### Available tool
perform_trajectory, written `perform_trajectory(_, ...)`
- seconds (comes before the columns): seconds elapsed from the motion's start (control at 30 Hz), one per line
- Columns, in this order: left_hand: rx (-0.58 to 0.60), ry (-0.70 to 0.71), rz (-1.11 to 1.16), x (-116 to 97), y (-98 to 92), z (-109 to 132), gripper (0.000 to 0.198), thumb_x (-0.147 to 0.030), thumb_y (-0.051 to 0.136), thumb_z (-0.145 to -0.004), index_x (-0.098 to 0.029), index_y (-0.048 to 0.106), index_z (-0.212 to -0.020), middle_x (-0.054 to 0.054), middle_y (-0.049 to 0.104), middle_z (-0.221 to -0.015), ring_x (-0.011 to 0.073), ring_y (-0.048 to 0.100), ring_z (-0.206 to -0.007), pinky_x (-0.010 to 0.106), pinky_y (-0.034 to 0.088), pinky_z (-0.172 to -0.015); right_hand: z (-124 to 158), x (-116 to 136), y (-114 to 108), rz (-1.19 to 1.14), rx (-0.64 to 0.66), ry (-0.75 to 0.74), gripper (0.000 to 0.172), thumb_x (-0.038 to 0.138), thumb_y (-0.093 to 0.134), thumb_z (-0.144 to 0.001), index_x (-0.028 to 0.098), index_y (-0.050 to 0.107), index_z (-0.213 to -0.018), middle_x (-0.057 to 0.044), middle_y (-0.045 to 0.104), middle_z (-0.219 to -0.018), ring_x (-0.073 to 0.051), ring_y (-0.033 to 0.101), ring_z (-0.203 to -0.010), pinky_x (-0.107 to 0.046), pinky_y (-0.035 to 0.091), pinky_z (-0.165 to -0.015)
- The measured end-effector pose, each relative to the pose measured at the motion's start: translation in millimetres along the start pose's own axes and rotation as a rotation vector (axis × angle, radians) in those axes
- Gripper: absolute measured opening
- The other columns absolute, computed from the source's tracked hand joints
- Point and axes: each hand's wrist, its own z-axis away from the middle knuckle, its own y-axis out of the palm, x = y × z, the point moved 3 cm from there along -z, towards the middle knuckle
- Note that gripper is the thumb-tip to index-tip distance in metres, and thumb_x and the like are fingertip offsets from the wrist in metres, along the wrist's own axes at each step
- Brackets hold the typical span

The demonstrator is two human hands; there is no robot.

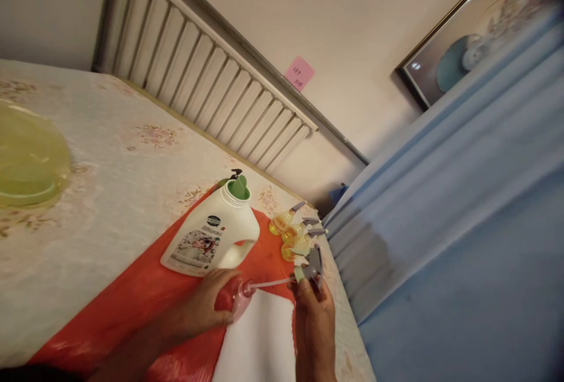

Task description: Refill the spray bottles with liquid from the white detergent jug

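Note:
My left hand (207, 300) is wrapped round a small clear pink bottle (240, 300) with an uncapped neck. In my right hand (314, 317) is a grey trigger spray head (314, 264) with a pale green collar. Its thin white tube (271, 282) stretches left to the bottle's mouth; whether the tip is inside I cannot tell. Beyond my hands a large cream detergent jug (215, 229) stands uncapped, with a green spout in its neck. Several small spray bottles (293, 235) with yellow liquid and grey triggers stand grouped to the right of the jug.
A red plastic sheet (145, 294) covers part of the floral tablecloth (114, 205), with a white sheet (259, 335) on it. A yellow-green basin (35, 158) is at far left. Behind the table is a radiator (198, 59); a blue curtain (462, 223) hangs right.

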Motion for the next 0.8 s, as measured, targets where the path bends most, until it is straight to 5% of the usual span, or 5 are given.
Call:
perform_trajectory(0.17, -0.069, -0.011, -0.005, -18.7, 3.4, 2.2, 0.056, -0.033, 0.080, -0.064, -0.029, 0.066, -0.117, 0.006, 0.062, -0.124, 0.0358, 0.050, -0.123, 0.044, 0.036, -0.108, -26.4, 21.4, -14.7, 0.003, -0.081, -0.097, 0.042, 0.036, 0.076, -0.071, 0.018, 0.065, -0.108, -0.008, 0.067, -0.102, -0.020, 0.064, -0.084, -0.031, 0.053, -0.070)
perform_trajectory(0.33, -0.124, -0.027, -0.049, -42.6, 8.1, 3.7, 0.038, -0.046, 0.076, -0.070, -0.028, 0.069, -0.102, 0.007, 0.067, -0.108, 0.0341, 0.056, -0.111, 0.041, 0.041, -0.099, -50.4, 12.6, -27.9, 0.284, -0.104, -0.183, 0.040, 0.040, 0.074, -0.074, 0.015, 0.066, -0.104, -0.005, 0.069, -0.094, -0.018, 0.061, -0.079, -0.032, 0.051, -0.073)
perform_trajectory(0.53, -0.138, -0.029, -0.133, -42.1, 8.5, 4.0, 0.038, -0.047, 0.075, -0.071, -0.030, 0.068, -0.104, 0.004, 0.068, -0.108, 0.0329, 0.056, -0.108, 0.042, 0.042, -0.098, -71.8, -18.8, -20.8, 0.477, 0.027, -0.212, 0.032, 0.036, 0.074, -0.072, 0.015, 0.069, -0.095, -0.004, 0.070, -0.087, -0.020, 0.062, -0.082, -0.032, 0.047, -0.077)
perform_trajectory(0.8, -0.114, -0.080, -0.178, -32.9, 7.4, 1.5, 0.051, -0.035, 0.074, -0.068, -0.029, 0.061, -0.117, 0.005, 0.063, -0.125, 0.0349, 0.051, -0.123, 0.043, 0.039, -0.107, -83.0, -63.7, 8.1, 0.906, 0.308, -0.547, 0.024, 0.010, 0.055, -0.072, 0.020, 0.066, -0.091, -0.001, 0.061, -0.083, -0.017, 0.054, -0.076, -0.027, 0.042, -0.070)
